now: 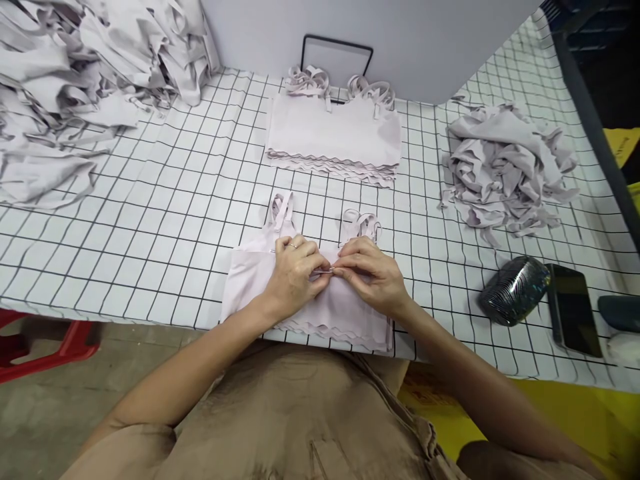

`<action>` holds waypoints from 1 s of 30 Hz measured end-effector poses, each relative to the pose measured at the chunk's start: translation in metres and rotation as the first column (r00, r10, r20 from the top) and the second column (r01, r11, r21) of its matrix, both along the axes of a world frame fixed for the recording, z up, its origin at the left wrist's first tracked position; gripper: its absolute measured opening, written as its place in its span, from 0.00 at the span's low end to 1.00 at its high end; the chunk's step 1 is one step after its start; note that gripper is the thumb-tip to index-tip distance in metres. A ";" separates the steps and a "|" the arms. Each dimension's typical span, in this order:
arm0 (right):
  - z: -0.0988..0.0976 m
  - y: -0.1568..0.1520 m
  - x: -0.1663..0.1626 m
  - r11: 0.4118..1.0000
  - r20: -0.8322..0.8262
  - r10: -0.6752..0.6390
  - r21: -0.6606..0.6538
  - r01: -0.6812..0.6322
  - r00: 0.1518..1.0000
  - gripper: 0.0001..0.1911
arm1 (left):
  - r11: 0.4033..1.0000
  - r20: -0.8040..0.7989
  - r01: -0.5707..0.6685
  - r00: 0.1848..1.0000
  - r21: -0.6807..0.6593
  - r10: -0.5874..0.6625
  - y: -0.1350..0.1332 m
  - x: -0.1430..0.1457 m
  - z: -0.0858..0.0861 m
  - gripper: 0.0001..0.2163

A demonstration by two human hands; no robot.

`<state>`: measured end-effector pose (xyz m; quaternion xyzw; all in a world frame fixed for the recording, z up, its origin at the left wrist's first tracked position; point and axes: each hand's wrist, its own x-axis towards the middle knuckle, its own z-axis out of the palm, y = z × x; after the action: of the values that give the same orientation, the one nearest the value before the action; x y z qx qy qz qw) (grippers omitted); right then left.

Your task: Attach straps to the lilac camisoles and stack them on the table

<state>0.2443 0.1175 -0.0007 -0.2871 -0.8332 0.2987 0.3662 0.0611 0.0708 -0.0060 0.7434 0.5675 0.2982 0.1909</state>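
Observation:
A stack of pale pink strappy tops (357, 327) with wavy hems lies in front of me at the table's near edge. Both hands meet over its neckline. My left hand (297, 273), with a ring on one finger, is closed, thumb and fingers pinching a thin pale strand (326, 271). From the other side my right hand (375, 277) pinches the same strand between thumb and fingertips. Coiled straps (365, 223) stick up beyond the right hand, and another strap loop (281, 210) rises beyond the left. The fingers hide part of the neckline.
Farther back lies a second neat stack of tops (335, 133), against a grey panel (375, 40). Loose garments heap up at left (100, 60) and right (507, 167). A shiny dark case (515, 290) and a phone (575, 310) rest on the checked cloth (165, 253).

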 end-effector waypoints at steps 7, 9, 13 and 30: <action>0.003 0.002 0.001 0.999 0.020 0.022 0.027 -0.023 1.000 0.06 | 1.000 0.006 0.003 1.000 -0.008 -0.003 0.000 0.000 0.002 0.06; 0.004 0.002 0.001 0.999 0.016 0.027 0.019 -0.028 1.000 0.06 | 1.000 0.009 -0.002 1.000 0.000 0.002 0.000 0.000 0.002 0.06; 0.004 0.003 0.001 0.999 0.005 0.035 -0.001 -0.035 0.999 0.06 | 1.000 0.012 -0.005 1.000 0.009 0.005 0.000 0.000 0.001 0.06; 0.002 0.004 0.000 0.997 0.021 0.051 0.061 -0.052 0.999 0.06 | 0.996 0.156 0.062 0.985 0.061 -0.071 -0.001 -0.003 -0.003 0.06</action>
<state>0.2446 0.1210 0.0016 -0.2570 -0.8526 0.2794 0.3592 0.0585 0.0702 -0.0086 0.7411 0.5168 0.3652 0.2244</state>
